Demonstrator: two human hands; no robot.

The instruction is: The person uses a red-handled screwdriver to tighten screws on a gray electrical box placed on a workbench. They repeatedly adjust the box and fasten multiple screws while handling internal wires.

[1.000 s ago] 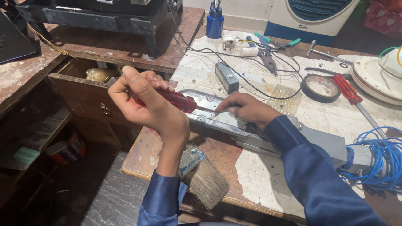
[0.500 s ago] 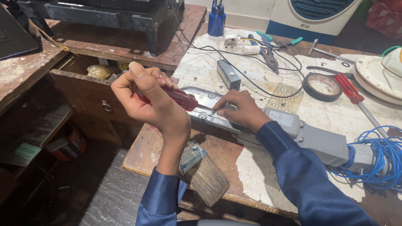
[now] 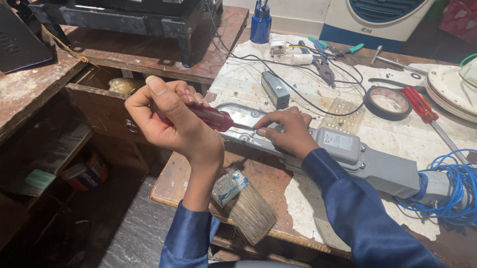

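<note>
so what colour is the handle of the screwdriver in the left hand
Dark translucent red; the screwdriver handle shows best in the head view, gripped by the left hand.

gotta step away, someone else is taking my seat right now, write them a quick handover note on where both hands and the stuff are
Left hand: wrapped around the red-handled screwdriver, its tip pointing into the near end of the grey light fixture.
Right hand: resting on the fixture, fingers at the spot where the tip meets it, steadying it.
The fixture lies across the worn table; a paintbrush lies at the near edge, a second red screwdriver and a tape roll further right, blue cable at the far end.
Done: cannot tell how many screws are dealt with.
Left: the screw under the tip.
</note>
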